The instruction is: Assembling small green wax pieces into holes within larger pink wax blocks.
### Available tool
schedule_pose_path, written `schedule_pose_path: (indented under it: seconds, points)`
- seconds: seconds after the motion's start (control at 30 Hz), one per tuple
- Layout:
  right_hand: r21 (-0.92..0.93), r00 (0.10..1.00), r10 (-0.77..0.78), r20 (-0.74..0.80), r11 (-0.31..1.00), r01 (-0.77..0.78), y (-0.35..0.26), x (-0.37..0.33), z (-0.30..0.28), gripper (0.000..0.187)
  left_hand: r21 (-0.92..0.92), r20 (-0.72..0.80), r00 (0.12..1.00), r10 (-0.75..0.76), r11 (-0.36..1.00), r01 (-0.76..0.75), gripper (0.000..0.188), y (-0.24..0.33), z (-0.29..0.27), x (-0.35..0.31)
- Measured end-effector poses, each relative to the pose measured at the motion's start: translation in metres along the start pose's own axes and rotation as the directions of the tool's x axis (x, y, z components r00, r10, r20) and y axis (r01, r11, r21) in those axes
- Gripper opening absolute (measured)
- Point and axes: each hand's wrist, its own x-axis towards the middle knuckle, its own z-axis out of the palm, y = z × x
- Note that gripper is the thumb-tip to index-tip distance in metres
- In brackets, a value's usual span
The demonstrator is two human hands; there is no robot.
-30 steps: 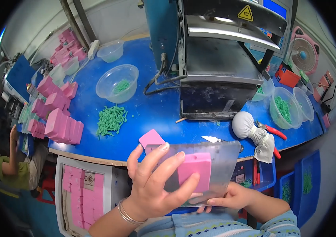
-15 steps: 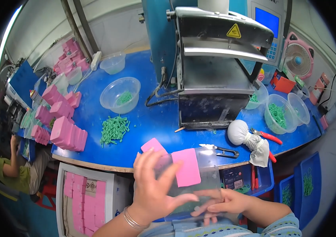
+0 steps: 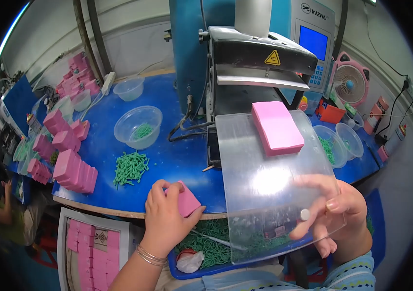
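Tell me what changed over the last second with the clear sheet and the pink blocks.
The left hand let go of the clear plastic sheet and dropped onto the pink block at the table edge. The right hand alone now holds the sheet, carried forward toward the press machine with the other pink block riding on it. Bowls, green pieces and pink stacks stayed put.

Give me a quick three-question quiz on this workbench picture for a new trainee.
1. True or false: the left hand holds a green block.
2. What rests on the clear plastic sheet held by the right hand? A) pink block B) scissors C) bowl
3. Fill in: the loose green pieces lie on the ____ table.

Key: 1 false, it grips a pink block; 2 A, the pink block on the sheet; 3 blue.
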Motion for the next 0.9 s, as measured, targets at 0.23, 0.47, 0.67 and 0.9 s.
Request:
schedule_pose_path:
  seconds: [0.23, 0.47, 0.67, 0.9]
  points:
    - [-0.168, 0.993, 0.027, -0.113, 0.985, -0.045, -0.009, 0.025, -0.004, 0.058, 0.019, 0.012, 1.0, -0.006, 1.0, 0.006, 0.051, 0.0, 0.0, -0.002]
    - [-0.115, 1.0, -0.001, -0.023, 0.993, -0.001, -0.032, 0.053, -0.021, 0.058, 0.023, -0.011, 1.0, 0.001, 1.0, -0.001, 0.053, 0.0, 0.004, -0.002]
    - [-0.225, 0.999, -0.035, 0.034, 0.974, 0.042, -0.034, 0.057, -0.037, 0.058, 0.033, 0.007, 1.0, 0.001, 0.999, -0.002, 0.054, -0.001, 0.007, -0.003]
    - [-0.372, 0.95, -0.24, -0.2, 0.916, 0.153, -0.037, 0.064, -0.036, 0.046, 0.04, -0.009, 1.0, 0.018, 0.999, -0.018, 0.054, -0.001, 0.009, -0.004]
